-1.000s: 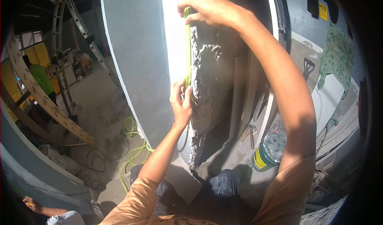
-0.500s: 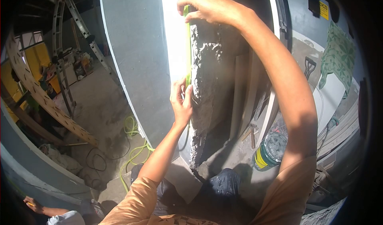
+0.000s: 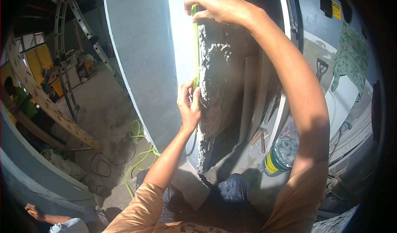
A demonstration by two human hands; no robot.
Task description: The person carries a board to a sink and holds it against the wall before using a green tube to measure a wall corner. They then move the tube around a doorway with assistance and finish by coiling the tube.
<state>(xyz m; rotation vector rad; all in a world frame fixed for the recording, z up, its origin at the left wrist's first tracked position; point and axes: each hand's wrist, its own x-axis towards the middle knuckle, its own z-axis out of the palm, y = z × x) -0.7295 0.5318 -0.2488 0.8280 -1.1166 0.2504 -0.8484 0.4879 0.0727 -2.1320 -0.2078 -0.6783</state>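
Observation:
A yellow-green hose (image 3: 196,53) runs upright along the edge of the sunlit white wall face (image 3: 182,43), beside rough broken masonry (image 3: 202,109). Near the top of the view, my right hand (image 3: 206,3) has its fingers curled round the upper part of the hose. Lower down, my left hand (image 3: 189,105) pinches it between thumb and fingers against the wall edge. Part of the hose is hidden behind my left fingers. On the floor to the left lie loops of hose (image 3: 142,158) in the same colour.
A green bucket (image 3: 281,156) and a hammer (image 3: 262,140) are on the floor at right. A ladder (image 3: 89,30) and a slotted board (image 3: 58,113) stand left. Another person's hand (image 3: 35,211) holds a small yellow-orange object at lower left. A person in green (image 3: 25,103) is farther back.
Both hands keep nearly the same places on the hose. At far left, the person in green has come into clearer view behind the slotted board.

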